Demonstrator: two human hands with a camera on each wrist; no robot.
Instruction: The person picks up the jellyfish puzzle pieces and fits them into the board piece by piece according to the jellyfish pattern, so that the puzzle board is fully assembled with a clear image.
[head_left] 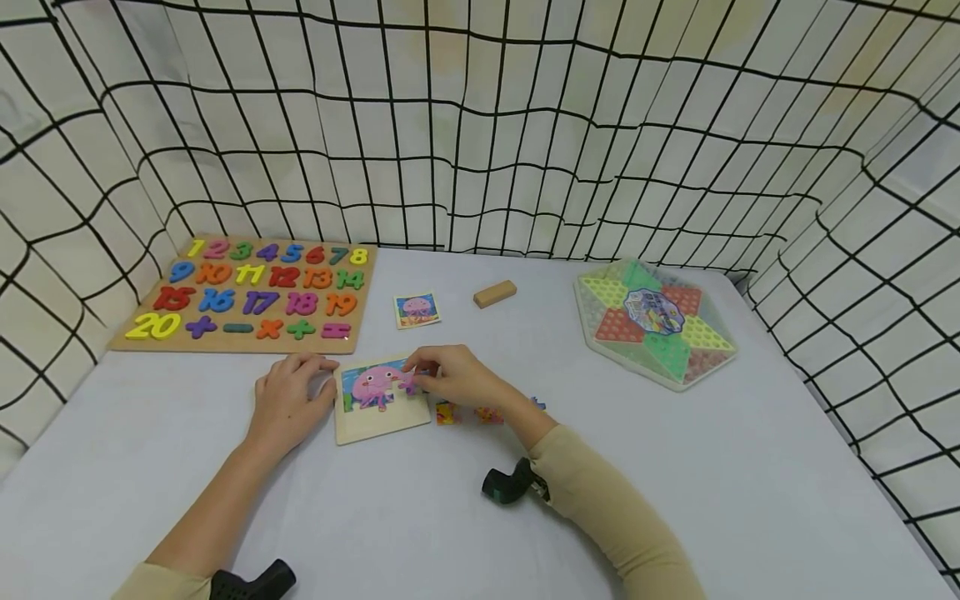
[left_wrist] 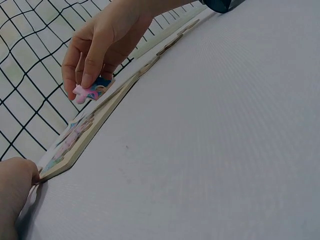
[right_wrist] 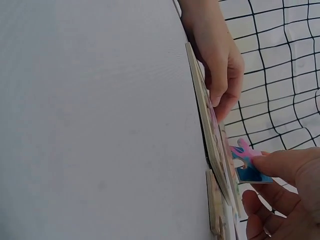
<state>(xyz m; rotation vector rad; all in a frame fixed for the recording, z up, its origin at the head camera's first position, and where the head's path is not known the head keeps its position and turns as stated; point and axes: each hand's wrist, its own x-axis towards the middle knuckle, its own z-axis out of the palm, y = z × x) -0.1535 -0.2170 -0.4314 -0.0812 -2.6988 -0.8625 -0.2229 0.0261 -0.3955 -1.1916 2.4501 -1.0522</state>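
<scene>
A wooden jigsaw board (head_left: 386, 421) lies on the table, its upper part filled with pink octopus pieces on blue. At its left edge rests my left hand (head_left: 291, 400), thumb and index fingertips touching the board's side near the upper corner. My right hand (head_left: 457, 375) pinches a pink and blue puzzle piece (right_wrist: 247, 162) between thumb and fingers. In the left wrist view that piece is tilted just above the board's right side. Loose puzzle pieces (head_left: 447, 412) lie right of the board, partly hidden under my right forearm.
A board of coloured numbers (head_left: 247, 325) lies at the back left. Beyond the jigsaw are a small octopus picture card (head_left: 417, 310) and a wooden block (head_left: 495, 293). A hexagonal game box (head_left: 652, 321) sits at the right. Black netting (head_left: 480, 125) borders the table's back and sides.
</scene>
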